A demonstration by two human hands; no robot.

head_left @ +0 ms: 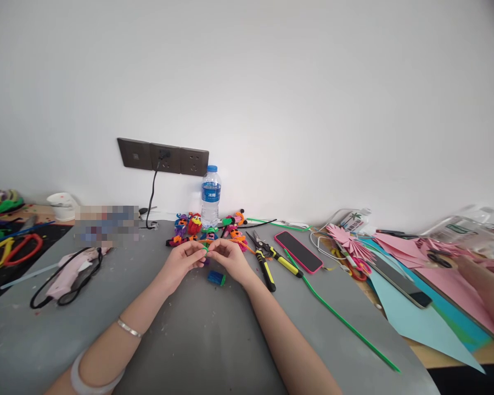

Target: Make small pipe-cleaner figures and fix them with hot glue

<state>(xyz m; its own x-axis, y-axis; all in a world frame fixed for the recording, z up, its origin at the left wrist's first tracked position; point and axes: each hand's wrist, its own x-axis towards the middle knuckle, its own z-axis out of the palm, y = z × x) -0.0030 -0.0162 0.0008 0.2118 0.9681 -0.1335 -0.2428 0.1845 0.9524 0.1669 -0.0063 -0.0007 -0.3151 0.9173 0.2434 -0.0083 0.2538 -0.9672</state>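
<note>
My left hand [186,258] and my right hand [230,260] meet over the grey table, fingertips pinched together. Between them is a small green piece [206,250] that looks like fuzzy pipe cleaner; the fingers cover much of it. Just below on the table lies a short blue roll with a green end [216,278]. Several colourful fuzzy figures [195,223] stand behind my hands. To the right rest yellow-and-black pliers [265,269] with jaws apart, and a long green pipe cleaner [346,318] stretches towards the table's front right.
A water bottle [211,197] stands against the wall. Nearby lies a pink-cased phone [299,251]. At left are a pink glue gun [68,274] with its black cord and scissors [22,249]. Another person's hand [483,285] is among pink paper [448,285] at right.
</note>
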